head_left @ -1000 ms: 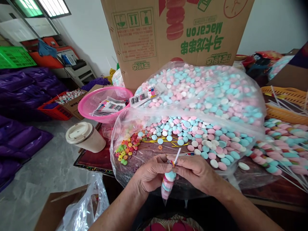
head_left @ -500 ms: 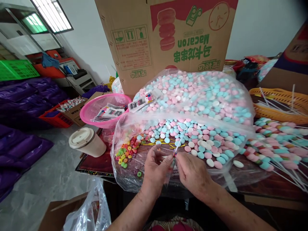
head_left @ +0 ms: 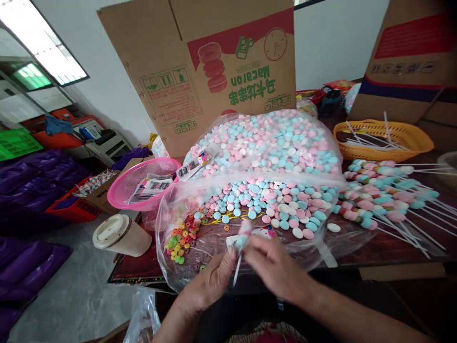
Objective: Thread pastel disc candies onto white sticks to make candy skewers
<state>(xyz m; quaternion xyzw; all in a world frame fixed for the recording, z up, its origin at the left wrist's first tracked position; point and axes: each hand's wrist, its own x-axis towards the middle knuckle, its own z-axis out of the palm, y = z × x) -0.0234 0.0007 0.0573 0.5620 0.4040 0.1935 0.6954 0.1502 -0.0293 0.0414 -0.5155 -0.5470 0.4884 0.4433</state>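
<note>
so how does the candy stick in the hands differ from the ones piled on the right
The held candy stick is between the left hand and right hand; the piled candy sticks lie on the table. The held one's bare end points toward the person; the piled ones' bare ends point mostly right. Both carry pastel candies on white sticks.

A candy skewer (head_left: 244, 234) in pastel pink and pale blue, its surface blurred, tilts between the person's left hand (head_left: 217, 275) and right hand (head_left: 274, 265) over the worktop (head_left: 143, 267), sweets uppermost and bare white stick (head_left: 237, 272) slanting down toward the wearer.
</note>
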